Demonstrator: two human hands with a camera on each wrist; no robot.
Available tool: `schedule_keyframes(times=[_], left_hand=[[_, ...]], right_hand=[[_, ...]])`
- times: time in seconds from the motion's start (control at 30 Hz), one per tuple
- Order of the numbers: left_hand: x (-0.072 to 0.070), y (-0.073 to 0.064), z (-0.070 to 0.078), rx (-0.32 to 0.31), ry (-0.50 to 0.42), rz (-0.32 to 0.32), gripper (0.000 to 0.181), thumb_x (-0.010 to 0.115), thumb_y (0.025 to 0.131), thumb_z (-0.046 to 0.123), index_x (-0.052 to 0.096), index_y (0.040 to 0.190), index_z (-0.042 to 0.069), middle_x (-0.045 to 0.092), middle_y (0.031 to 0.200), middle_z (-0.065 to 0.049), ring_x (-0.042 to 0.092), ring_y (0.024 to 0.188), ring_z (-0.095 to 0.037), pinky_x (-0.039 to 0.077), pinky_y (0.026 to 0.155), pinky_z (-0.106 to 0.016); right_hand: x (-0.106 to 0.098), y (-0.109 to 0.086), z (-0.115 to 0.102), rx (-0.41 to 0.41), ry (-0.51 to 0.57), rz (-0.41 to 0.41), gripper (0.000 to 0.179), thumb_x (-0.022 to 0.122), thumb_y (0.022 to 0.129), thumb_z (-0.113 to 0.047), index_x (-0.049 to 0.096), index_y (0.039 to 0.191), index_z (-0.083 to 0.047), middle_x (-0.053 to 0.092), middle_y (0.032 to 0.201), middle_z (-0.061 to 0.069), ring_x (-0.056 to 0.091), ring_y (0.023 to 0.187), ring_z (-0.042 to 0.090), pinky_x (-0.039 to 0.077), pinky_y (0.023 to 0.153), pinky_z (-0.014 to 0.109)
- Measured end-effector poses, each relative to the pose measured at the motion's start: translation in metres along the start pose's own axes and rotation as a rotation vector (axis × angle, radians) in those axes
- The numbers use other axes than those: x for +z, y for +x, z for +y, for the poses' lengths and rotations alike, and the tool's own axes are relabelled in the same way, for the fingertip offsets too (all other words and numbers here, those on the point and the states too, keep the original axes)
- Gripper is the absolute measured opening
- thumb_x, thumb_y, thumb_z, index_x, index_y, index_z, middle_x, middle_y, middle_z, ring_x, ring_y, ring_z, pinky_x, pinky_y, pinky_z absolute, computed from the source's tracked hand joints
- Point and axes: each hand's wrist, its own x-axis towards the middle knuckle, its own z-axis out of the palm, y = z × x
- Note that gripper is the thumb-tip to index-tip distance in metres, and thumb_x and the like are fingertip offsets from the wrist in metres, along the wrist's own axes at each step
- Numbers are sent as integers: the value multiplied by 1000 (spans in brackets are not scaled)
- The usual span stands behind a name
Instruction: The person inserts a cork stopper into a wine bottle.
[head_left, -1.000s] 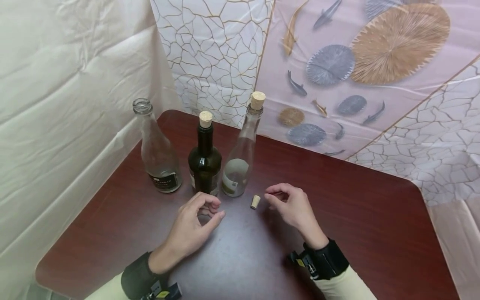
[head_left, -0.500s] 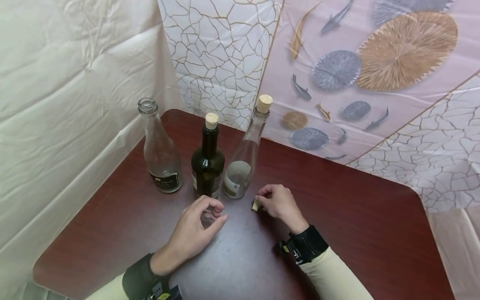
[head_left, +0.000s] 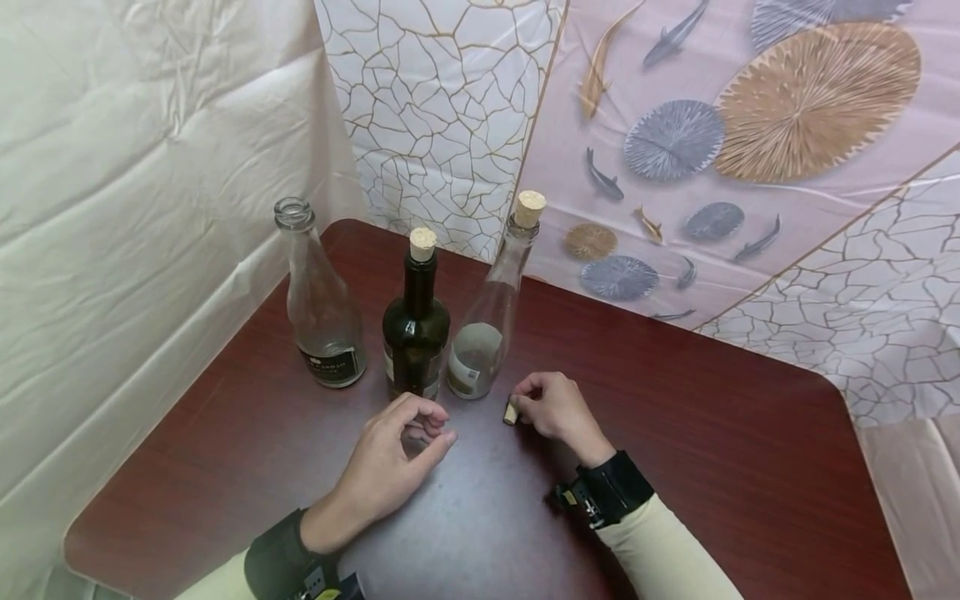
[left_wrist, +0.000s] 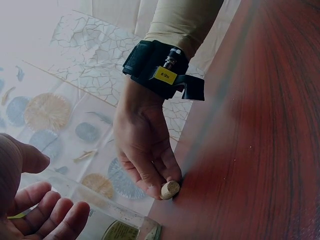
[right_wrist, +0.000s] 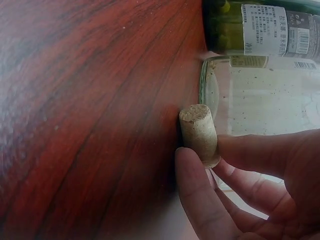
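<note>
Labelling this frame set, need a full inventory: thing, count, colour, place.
uncorked clear glass bottle: 1, clear with a dark label, left end of the bottle row
dark green glass bottle: 1, corked, middle of the row
corked clear glass bottle: 1, pale label, right end of the row, nearest the loose cork
loose cork stopper: 1, tan, on the table at the right hand's fingertips
wooden table: 1, dark red-brown
patterned sheets: behind the table, crackle and fish prints
plain cream sheet: on the left
left hand: rests on the table, fingers loosely curled, holding nothing
right hand: pinches the loose cork stopper
</note>
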Motion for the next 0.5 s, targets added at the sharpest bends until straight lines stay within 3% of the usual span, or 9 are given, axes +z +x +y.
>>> schedule_keyframes(times=[0.13, 0.4, 0.5], left_hand=[[-4, 2, 11, 2, 1, -1, 21, 76, 79, -1, 63, 93, 6, 64, 87, -12, 66, 77, -22, 60, 68, -38], [2, 0, 2, -2, -5, -2, 21, 76, 80, 0, 62, 94, 8, 64, 88, -12, 65, 77, -20, 60, 66, -37], [6, -1, -9, -14, -11, -11, 21, 76, 81, 4, 63, 95, 10, 64, 89, -9, 65, 78, -15, 60, 67, -34]], right_hand=[[-1, 0, 0, -3, 0, -1, 7, 70, 88, -18, 73, 83, -15, 70, 67, 0, 62, 60, 12, 47, 51, 27], [-4, -7, 3, -37, 49, 39, 4, 69, 89, -19, 72, 87, -15, 70, 69, -1, 66, 63, 11, 49, 54, 29], [-8, -13, 1, -70, 90, 73, 5, 70, 88, -19, 72, 88, -16, 71, 70, 0, 67, 64, 11, 50, 55, 30]])
